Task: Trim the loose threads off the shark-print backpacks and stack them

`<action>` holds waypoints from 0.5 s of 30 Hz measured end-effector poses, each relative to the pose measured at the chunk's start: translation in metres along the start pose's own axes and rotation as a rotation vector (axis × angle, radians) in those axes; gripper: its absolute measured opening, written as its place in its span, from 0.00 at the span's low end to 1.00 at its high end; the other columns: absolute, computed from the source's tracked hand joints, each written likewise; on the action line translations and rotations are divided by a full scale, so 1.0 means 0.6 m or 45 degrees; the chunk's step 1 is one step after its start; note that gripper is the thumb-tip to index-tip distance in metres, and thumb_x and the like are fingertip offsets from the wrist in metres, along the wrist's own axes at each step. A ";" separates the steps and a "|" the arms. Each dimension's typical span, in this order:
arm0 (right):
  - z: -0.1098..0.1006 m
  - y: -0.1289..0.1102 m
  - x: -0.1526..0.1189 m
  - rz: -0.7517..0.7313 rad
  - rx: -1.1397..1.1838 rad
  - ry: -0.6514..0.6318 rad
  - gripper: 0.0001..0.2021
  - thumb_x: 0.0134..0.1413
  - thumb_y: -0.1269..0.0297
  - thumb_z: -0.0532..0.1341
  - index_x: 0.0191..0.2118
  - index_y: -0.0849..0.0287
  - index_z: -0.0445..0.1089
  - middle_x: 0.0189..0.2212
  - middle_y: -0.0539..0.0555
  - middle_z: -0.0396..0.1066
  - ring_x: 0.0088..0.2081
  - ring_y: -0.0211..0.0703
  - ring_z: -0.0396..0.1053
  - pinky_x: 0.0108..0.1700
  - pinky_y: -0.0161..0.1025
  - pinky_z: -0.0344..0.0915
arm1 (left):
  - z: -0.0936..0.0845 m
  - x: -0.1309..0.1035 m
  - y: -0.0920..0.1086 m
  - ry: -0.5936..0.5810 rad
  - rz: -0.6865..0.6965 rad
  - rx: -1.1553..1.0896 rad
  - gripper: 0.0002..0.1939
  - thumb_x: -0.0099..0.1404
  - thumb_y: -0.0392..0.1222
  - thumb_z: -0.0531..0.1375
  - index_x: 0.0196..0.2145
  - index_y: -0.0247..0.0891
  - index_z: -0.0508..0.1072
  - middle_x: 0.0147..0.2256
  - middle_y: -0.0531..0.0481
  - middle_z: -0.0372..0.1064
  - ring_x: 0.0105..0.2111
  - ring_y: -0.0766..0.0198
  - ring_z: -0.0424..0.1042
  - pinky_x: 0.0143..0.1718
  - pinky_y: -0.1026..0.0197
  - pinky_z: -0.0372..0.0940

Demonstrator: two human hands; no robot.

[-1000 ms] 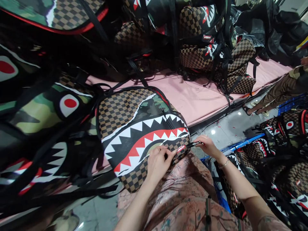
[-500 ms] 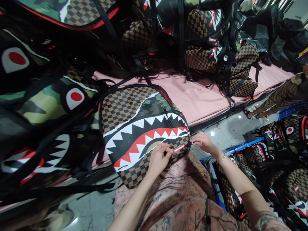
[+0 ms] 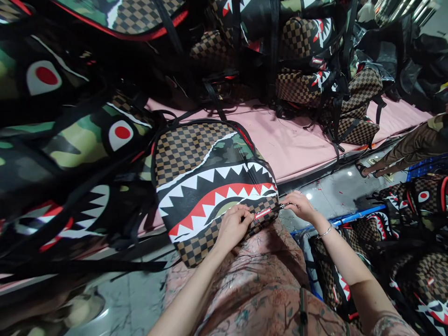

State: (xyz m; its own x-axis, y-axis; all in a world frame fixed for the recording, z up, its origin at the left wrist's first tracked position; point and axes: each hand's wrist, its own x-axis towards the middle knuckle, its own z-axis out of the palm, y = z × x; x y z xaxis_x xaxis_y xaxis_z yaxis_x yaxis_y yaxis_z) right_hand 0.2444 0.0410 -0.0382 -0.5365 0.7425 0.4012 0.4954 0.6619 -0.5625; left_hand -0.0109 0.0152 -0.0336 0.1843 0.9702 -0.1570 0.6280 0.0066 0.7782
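A backpack with brown checks, a camouflage patch and a printed shark mouth lies tilted across my lap and the table edge. My left hand rests on its lower checkered front, thumb and fingers pinched together beside the small red label. At the bag's lower right corner my right hand is closed on a thin dark piece that reaches to the bag's edge. Whether this is a zipper pull or a small tool, I cannot tell.
A pink-covered table runs along the front, with piled checkered bags and camouflage backpacks on it. At the lower right a blue crate holds more bags. A person's legs stand in the aisle.
My right hand has drawn slightly away from the bag's corner, and more of the thin dark piece shows. My left hand stays by the label. The whole view has shifted a little.
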 end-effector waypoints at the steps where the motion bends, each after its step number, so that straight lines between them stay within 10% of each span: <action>1: 0.000 0.000 0.000 -0.004 -0.008 -0.004 0.11 0.59 0.59 0.54 0.38 0.59 0.70 0.32 0.55 0.73 0.35 0.42 0.68 0.39 0.41 0.62 | 0.000 0.001 0.000 -0.003 0.000 0.004 0.14 0.57 0.47 0.52 0.18 0.39 0.65 0.38 0.47 0.68 0.42 0.56 0.66 0.45 0.55 0.60; 15: 0.019 -0.045 0.032 -0.048 -0.084 -0.190 0.12 0.61 0.62 0.51 0.39 0.58 0.70 0.31 0.54 0.71 0.36 0.41 0.66 0.41 0.40 0.61 | -0.003 0.005 0.008 -0.017 0.034 0.102 0.14 0.57 0.44 0.51 0.17 0.40 0.65 0.36 0.47 0.69 0.40 0.56 0.67 0.44 0.55 0.60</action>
State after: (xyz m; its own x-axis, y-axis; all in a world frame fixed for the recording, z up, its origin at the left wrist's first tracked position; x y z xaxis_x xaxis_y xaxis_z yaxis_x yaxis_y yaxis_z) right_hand 0.2127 0.0360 -0.0237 -0.6483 0.6970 0.3066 0.5144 0.6978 -0.4985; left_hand -0.0087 0.0183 -0.0291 0.2115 0.9665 -0.1456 0.6812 -0.0389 0.7310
